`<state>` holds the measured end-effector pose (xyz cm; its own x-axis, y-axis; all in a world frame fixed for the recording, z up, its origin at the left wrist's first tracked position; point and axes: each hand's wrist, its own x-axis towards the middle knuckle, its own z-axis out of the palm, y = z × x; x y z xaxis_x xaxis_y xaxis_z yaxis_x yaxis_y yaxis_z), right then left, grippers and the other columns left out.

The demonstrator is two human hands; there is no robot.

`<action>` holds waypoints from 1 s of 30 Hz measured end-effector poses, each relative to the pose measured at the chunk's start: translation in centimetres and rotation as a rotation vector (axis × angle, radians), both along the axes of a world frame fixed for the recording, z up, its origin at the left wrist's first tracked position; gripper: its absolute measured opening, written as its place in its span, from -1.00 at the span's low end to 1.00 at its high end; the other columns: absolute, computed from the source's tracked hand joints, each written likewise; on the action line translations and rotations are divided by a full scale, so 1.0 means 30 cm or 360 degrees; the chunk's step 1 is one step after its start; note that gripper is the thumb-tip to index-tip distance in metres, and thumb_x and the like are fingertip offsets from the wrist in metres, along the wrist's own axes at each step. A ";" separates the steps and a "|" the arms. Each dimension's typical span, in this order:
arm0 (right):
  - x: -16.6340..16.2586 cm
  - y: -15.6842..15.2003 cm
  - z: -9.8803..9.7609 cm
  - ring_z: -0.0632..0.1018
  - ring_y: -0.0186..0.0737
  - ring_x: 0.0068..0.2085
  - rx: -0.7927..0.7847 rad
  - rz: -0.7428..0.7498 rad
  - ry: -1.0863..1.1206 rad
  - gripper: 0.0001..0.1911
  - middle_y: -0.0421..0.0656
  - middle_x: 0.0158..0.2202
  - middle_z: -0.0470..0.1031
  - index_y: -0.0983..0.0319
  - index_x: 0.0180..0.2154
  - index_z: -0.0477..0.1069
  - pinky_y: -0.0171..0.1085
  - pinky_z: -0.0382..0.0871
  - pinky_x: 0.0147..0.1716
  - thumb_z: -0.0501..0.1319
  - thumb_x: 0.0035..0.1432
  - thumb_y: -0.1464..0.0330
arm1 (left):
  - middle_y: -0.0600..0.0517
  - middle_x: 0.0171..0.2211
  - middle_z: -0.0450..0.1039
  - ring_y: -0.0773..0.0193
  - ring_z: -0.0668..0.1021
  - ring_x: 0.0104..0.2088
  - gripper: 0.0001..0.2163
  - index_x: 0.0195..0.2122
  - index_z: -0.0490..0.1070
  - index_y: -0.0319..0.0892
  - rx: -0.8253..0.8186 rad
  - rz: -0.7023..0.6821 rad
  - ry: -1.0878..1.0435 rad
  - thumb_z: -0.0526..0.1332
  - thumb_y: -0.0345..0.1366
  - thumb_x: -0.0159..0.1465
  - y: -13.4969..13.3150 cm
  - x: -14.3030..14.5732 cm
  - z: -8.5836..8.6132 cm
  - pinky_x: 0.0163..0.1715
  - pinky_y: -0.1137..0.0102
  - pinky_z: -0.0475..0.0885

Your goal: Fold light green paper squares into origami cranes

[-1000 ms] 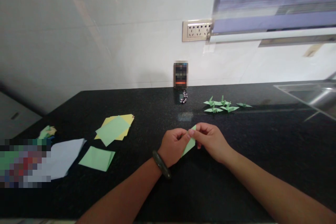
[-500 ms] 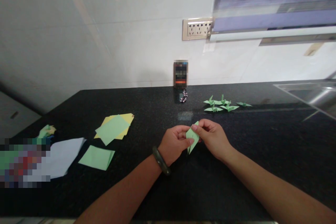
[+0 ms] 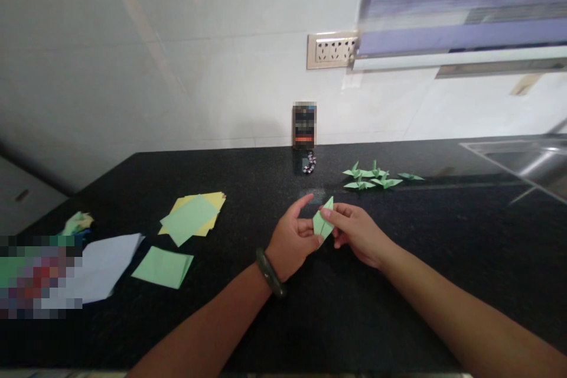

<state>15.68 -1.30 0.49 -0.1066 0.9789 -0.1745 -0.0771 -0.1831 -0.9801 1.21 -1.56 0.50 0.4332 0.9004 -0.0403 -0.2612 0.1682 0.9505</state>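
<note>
A folded piece of light green origami paper [image 3: 323, 225], diamond-shaped with a crease down its middle, is held just above the dark counter. My left hand [image 3: 295, 233], with a dark bangle on the wrist, grips its lower left edge between thumb and fingers; the index finger is lifted away. On the other side my right hand [image 3: 354, 227] pinches the paper, thumb on the front face, its fingers partly hidden behind. Several small green paper cranes [image 3: 372, 177] stand beyond my right hand.
Left on the counter [image 3: 248, 189] lie a stack of green and yellow paper sheets [image 3: 191, 218], a folded green sheet [image 3: 163, 267] and white papers [image 3: 108, 266]. A blurred upright phone-like object [image 3: 305, 125] with a beaded strap [image 3: 311, 163] leans on the wall. A sink [image 3: 531, 162] is at right.
My left index finger has come off the paper and points upward. The paper has shifted slightly upward, and my right thumb sits a little further left on it.
</note>
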 end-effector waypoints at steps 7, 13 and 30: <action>0.009 0.002 -0.002 0.25 -0.50 -0.65 0.0095 0.0005 0.0169 -0.73 -0.29 -0.64 0.29 0.29 -0.52 0.37 -0.48 0.11 -0.73 0.33 -0.15 0.22 | 0.04 -0.48 0.50 0.37 0.50 -0.49 -0.33 0.08 0.07 -0.28 0.0013 0.0099 0.0085 0.26 -0.54 -0.10 0.003 0.007 0.001 -0.48 0.52 0.29; 0.016 0.000 -0.012 0.26 -0.47 -0.62 0.0348 0.0008 -0.0127 -0.78 -0.28 -0.60 0.33 0.28 -0.55 0.37 -0.42 0.12 -0.68 0.33 -0.14 0.27 | 0.07 -0.58 0.45 0.43 0.44 -0.58 -0.79 -0.37 0.39 -0.31 -0.0020 0.0176 0.0248 0.30 -0.37 -0.06 0.011 0.001 -0.016 -0.54 0.52 0.29; -0.001 -0.015 0.001 0.25 -0.45 -0.63 0.0365 0.0063 -0.0157 -0.73 -0.28 -0.63 0.33 0.28 -0.52 0.38 -0.41 0.09 -0.67 0.30 -0.12 0.20 | 0.14 -0.67 0.31 0.46 0.30 -0.66 -0.85 -0.51 0.37 -0.27 0.0322 0.0191 0.0586 0.23 -0.27 0.01 0.011 -0.010 -0.016 -0.68 0.53 0.15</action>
